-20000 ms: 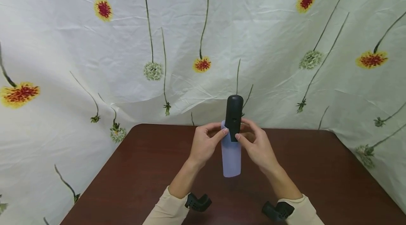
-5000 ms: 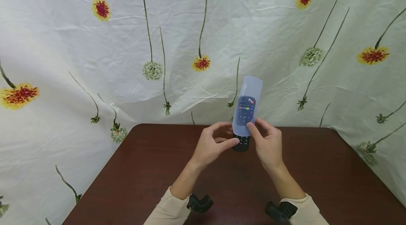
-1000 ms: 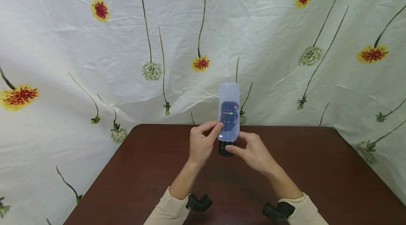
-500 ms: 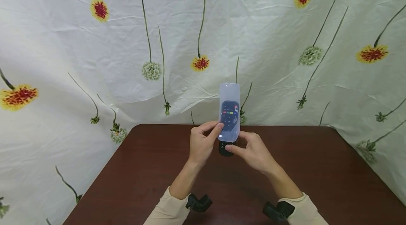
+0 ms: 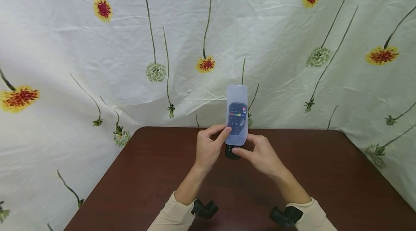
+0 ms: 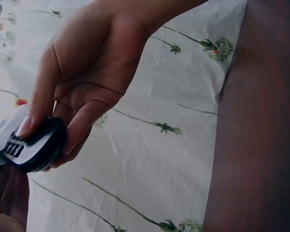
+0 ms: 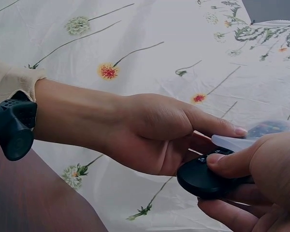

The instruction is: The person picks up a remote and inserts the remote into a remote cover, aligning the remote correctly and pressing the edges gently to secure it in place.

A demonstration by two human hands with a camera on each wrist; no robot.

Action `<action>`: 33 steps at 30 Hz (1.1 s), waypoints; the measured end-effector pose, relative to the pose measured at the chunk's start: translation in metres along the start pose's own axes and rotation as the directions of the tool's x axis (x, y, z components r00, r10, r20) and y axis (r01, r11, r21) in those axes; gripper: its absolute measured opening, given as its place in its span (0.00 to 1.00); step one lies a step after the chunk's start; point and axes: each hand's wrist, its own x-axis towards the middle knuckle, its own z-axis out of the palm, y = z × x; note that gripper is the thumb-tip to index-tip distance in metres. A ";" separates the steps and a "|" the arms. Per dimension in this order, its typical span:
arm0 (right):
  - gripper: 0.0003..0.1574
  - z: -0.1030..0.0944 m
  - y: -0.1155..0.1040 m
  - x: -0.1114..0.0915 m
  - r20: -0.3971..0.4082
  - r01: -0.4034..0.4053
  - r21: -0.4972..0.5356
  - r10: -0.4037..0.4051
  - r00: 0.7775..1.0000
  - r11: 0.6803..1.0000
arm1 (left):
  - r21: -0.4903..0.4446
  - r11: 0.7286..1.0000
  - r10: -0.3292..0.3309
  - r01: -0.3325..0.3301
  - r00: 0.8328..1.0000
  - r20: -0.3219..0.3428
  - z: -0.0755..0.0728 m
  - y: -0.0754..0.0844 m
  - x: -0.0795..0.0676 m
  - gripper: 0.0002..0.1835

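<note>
A black remote control with small buttons is partly inside a translucent pale-blue remote cover. They are held upright above the table, with the remote's lower end sticking out of the cover. My left hand pinches the cover's left edge, its thumb over the front. Lower on the right, my right hand grips the bare end of the remote, thumb on the buttons. In the right wrist view the remote emerges from the cover's rim. The fingers behind it are mostly hidden in the head view.
A dark reddish-brown table spreads beneath both hands. Behind and beside it hangs a white cloth printed with flowers. Black wrist cameras sit on both forearms, at the cream sleeves.
Twenty seconds ago the remote stuck out above the cover, its back showing. Five seconds ago the right hand held the cover and the left the remote; they have swapped. Lately only a slight rightward shift.
</note>
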 end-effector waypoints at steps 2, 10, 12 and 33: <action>0.26 0.000 0.000 0.000 0.000 -0.006 0.005 0.006 1.000 1.000 | -0.003 1.000 -0.003 0.003 1.000 0.003 0.001 0.000 0.000 0.10; 0.25 -0.002 -0.001 0.000 -0.014 -0.022 0.004 0.022 1.000 1.000 | -0.010 1.000 -0.018 0.018 1.000 0.003 0.003 0.000 -0.002 0.10; 0.25 -0.002 -0.001 0.000 -0.019 -0.025 -0.001 0.025 1.000 1.000 | -0.011 1.000 -0.022 0.022 1.000 0.002 0.003 0.000 -0.001 0.10; 0.28 0.000 -0.001 -0.001 0.024 -0.013 0.014 0.013 1.000 1.000 | 0.002 1.000 0.008 -0.008 1.000 -0.027 0.000 0.005 -0.001 0.11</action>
